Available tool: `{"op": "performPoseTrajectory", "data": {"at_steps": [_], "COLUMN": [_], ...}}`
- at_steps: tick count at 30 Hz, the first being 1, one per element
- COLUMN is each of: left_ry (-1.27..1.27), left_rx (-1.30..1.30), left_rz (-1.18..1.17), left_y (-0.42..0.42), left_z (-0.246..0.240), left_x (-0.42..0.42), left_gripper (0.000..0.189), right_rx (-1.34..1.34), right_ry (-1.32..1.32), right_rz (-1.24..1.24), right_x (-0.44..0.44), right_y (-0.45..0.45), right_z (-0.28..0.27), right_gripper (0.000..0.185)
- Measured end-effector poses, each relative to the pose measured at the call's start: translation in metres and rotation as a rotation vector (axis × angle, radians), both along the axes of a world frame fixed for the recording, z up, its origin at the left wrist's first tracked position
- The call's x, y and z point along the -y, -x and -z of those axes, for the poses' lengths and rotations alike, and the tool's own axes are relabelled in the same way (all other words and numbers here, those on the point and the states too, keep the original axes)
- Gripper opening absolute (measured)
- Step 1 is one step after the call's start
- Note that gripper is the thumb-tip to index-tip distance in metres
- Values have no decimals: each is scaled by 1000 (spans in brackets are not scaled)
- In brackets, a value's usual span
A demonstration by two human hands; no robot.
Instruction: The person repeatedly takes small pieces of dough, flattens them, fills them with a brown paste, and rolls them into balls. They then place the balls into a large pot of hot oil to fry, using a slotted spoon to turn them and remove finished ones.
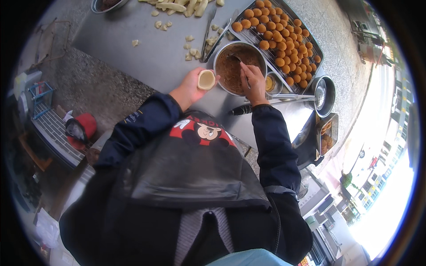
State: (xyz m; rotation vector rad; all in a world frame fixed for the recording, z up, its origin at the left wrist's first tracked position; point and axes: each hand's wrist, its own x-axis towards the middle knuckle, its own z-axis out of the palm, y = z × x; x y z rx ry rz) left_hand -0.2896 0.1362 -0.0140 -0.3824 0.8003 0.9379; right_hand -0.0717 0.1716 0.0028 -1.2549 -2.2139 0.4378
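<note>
My left hand [193, 87] holds a small hollow dough cup [206, 80] with its opening facing up, just left of a round metal bowl [217, 73]. Brown filling [231, 71] coats the inside of that bowl. In my right hand [254, 81] is a metal spoon [237, 57], its tip down in the filling. Small lumps of dough [193, 53] lie on the steel table [133, 63] beyond my left hand. Next to them rest long metal utensils [209, 33], perhaps tongs.
Many browned round balls [279, 43] fill a rack tray [244, 35] at the far right. Below it are a glass of yellow liquid [271, 83] and a skimmer [320, 94] in a metal pot [329, 88]. Dough strips [176, 6] and another bowl [100, 10] stand at the far edge.
</note>
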Motion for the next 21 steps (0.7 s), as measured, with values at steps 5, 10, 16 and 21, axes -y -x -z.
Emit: {"op": "performPoseTrajectory", "data": {"at_steps": [5,10,16,21], "left_ry": [-14,23,20,-129], "left_rx": [-31,-27,-20,-44], "left_rz": [9,-14,-141,-58], "left_y": [1,-2,10,0], "left_z": [-1,-2,-7,-18], "left_x": [2,3,0,-15], "left_gripper": [26,28,31,32], "right_rx": [-132,-331,-719,-844], "right_ry": [150,506,902,818], "right_rz": [-75,81,405,457], "right_x": [19,40,50,54], "right_y": [2,-2,-1,-1], "right_z": [17,11,-3,-26], "right_gripper": [22,19,22,25]}}
